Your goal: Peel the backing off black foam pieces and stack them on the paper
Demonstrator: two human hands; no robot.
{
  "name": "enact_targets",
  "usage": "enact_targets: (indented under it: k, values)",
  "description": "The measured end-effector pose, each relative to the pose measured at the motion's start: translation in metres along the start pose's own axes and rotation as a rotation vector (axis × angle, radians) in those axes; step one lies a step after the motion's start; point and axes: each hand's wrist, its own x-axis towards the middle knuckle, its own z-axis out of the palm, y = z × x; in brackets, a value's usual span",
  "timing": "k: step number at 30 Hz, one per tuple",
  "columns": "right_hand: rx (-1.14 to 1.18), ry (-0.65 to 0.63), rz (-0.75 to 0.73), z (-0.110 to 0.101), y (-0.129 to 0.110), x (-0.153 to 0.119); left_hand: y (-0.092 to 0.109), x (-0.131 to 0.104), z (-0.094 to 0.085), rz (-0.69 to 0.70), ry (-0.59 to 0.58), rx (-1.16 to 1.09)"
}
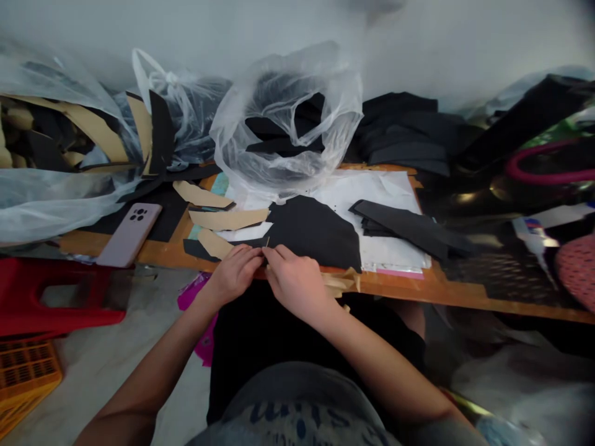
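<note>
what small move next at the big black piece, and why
Perhaps slide the right hand a little rightward along the near edge of the big black piece: that hand's fingertips sit close to the left hand by the piece's left end, while the right end lies uncovered.

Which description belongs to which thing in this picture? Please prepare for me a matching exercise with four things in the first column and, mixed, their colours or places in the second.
Things
1. Left hand and right hand
2. Phone
3. Large black piece
4. Plastic stool

Descriptions
A. Lying over white sheets
B. Red, at the left edge of the picture
C. Close together at the front edge of the table
D. Pale, back side up

Right pairs: 1-C, 2-D, 3-A, 4-B
</note>
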Motion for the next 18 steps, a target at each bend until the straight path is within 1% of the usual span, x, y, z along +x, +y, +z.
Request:
enact_targets:
  k: [3,5,6,7,8,9,10,11,12,13,14,15,17,18]
  values:
    - [-0.054,-0.023,-0.025,0.004,-0.007,0.011,0.001,-0.008,0.002,-0.073,0.093,-0.005]
    - [-0.035,-0.007,-0.022,0.005,-0.005,0.01,0.004,-0.01,-0.001,-0.084,0.183,0.038]
    - [0.006,0.016,-0.021,0.006,-0.002,0.008,0.005,-0.01,-0.003,-0.104,0.243,0.088]
    - [0.076,0.054,-0.019,0.006,0.002,0.004,0.004,-0.009,-0.005,-0.154,0.302,0.151]
    - [0.175,0.106,-0.011,0.005,0.008,0.0,0.002,-0.007,-0.007,-0.24,0.341,0.21]
    - [0.293,0.168,0.012,0.005,0.014,-0.005,-0.002,-0.005,-0.009,-0.347,0.349,0.251]
    - [0.42,0.226,0.05,0.004,0.021,-0.01,-0.007,-0.003,-0.011,-0.449,0.319,0.261]
    - [0.547,0.272,0.098,0.002,0.029,-0.015,-0.013,-0.001,-0.013,-0.525,0.265,0.24]
    - [0.666,0.298,0.147,0.0,0.036,-0.02,-0.017,0.002,-0.015,-0.568,0.215,0.205]
    - [0.774,0.307,0.193,-0.002,0.042,-0.025,-0.019,0.004,-0.016,-0.58,0.192,0.179]
    - [0.869,0.303,0.23,-0.004,0.048,-0.03,-0.018,0.007,-0.018,-0.576,0.212,0.175]
    - [0.952,0.291,0.254,-0.005,0.052,-0.035,-0.013,0.01,-0.021,-0.558,0.267,0.194]
    - [1.086,0.266,0.284,-0.008,0.057,-0.045,0.009,0.019,-0.03,-0.451,0.409,0.273]
    - [1.139,0.254,0.291,-0.009,0.058,-0.05,0.024,0.024,-0.036,-0.35,0.441,0.306]
